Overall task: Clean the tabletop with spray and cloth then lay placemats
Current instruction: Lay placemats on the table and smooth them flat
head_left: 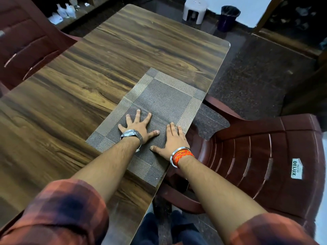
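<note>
A grey-brown woven placemat [164, 99] lies flat on the dark wood-grain tabletop [85, 89], along the table's right edge. Another placemat seems to lie under its near part, with a fold line across the middle. My left hand [139, 126], with a wristwatch, presses flat on the mat with fingers spread. My right hand [174, 140], with a steel bangle and orange thread at the wrist, lies flat on the mat close to the table edge. No spray bottle or cloth shows.
A maroon plastic chair [261, 156] stands tucked at the table's right side, another chair [26, 43] at the far left. A white stool [194, 9] and a dark bin [228, 17] stand on the floor beyond the table.
</note>
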Tool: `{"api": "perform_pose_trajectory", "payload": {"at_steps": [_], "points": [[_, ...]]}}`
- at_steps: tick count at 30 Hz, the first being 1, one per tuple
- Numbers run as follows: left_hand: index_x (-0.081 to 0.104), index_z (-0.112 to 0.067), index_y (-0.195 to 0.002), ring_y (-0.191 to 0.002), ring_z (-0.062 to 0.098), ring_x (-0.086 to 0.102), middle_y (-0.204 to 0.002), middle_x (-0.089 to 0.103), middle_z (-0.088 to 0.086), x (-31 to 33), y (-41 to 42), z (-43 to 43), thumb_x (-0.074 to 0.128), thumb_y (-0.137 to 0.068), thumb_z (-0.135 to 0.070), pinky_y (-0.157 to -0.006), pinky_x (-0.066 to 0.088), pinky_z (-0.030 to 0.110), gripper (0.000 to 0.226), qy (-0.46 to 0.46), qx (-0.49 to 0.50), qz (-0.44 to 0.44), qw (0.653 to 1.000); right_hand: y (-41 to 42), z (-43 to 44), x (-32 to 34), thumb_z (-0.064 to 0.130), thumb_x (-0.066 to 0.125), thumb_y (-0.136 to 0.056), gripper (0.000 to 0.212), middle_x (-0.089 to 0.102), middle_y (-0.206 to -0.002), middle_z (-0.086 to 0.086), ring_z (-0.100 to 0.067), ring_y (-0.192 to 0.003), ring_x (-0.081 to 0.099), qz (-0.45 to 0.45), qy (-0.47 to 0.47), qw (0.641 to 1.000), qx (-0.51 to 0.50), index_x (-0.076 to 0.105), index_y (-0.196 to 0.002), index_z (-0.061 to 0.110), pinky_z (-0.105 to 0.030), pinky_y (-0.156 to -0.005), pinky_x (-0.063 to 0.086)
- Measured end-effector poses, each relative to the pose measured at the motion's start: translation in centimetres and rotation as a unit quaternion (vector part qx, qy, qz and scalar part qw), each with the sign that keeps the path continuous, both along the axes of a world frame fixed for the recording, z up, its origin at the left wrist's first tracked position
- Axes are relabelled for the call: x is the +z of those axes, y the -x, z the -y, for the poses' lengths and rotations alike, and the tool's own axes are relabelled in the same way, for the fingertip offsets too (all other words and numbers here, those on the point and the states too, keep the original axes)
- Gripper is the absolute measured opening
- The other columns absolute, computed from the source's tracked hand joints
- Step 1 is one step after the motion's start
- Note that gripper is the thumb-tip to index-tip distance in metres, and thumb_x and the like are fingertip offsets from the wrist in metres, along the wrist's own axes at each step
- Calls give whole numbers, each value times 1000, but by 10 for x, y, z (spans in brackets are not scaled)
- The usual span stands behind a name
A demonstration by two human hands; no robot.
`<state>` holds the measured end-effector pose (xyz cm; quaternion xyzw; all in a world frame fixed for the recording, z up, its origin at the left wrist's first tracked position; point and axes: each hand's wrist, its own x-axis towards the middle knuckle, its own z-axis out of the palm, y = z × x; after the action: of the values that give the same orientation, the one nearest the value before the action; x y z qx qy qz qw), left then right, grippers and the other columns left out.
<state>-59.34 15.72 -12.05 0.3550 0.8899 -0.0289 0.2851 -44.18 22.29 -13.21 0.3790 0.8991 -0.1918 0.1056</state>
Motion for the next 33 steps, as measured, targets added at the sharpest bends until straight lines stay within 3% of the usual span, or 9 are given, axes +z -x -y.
{"api": "perform_pose_trajectory", "payload": {"at_steps": [12,18,23,27,33], "points": [[4,-56,-154,-153,39,-12,-168,-17,-10,7,-2,-6,49,-79,-84,-111,10,77,92,8,18,30,999,0,-6,-2,81,53,-68,117,-2,-161,-1,-28,-147,-7,-2,11,1000,-3,5,-152,15,-42,-120,2],[4,-56,-154,-153,38,-10,-169,-15,-9,6,-1,-4,48,-78,-85,-110,11,77,92,-5,15,28,999,0,-6,1,82,50,-68,117,0,-161,-1,-27,-147,-4,0,-5,1000,3,4,-152,15,-43,-120,8],[-2,-55,-154,-154,31,3,-169,-9,-13,8,2,14,29,-84,-86,-111,17,75,82,-51,7,-44,998,2,3,15,62,50,-80,96,6,-161,-5,-25,-147,4,-76,-109,991,17,10,-152,12,-41,-119,13],[-9,-50,-155,-155,31,1,-169,-11,-10,21,10,43,18,-89,-82,-115,10,71,78,-47,7,-91,995,14,18,31,56,47,-85,88,6,-161,-4,-25,-147,3,-94,-101,990,20,11,-152,12,-43,-119,13],[-6,-43,-157,-155,31,3,-170,-8,-7,52,5,108,17,-92,-78,-119,9,62,78,-74,55,-131,987,28,59,53,58,39,-89,85,3,-161,-5,-24,-148,1,-109,-106,986,71,6,-153,13,-42,-119,9]]}}
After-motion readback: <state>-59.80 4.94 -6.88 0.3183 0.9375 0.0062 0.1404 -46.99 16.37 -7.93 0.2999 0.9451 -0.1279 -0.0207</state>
